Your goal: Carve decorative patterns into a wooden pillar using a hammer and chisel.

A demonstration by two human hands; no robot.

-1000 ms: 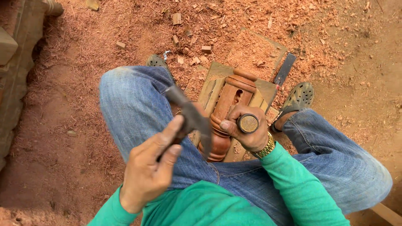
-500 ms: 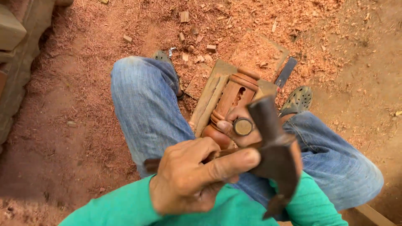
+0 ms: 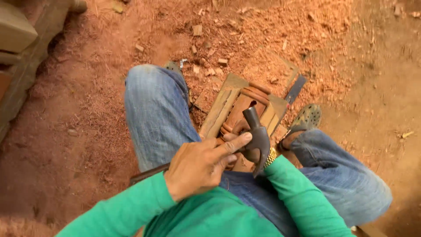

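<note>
Left hand [image 3: 197, 169] closed around a hammer [image 3: 256, 138], head down over the workpiece. Right hand, hidden behind the hammer, shows only a wristband [image 3: 272, 157]; its grip cannot be told. Turned wood piece [image 3: 239, 116] lies between the knees, braced for striking. Beyond: wood chips [image 3: 197, 30] on red ground.

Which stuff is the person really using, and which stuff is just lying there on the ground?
In use:
left hand gripping the hammer
right hand, hidden behind the hammer
carved wooden piece between the knees
flat wooden boards under it

Just lying about:
dark flat bar
small wood chips
sawdust
</note>
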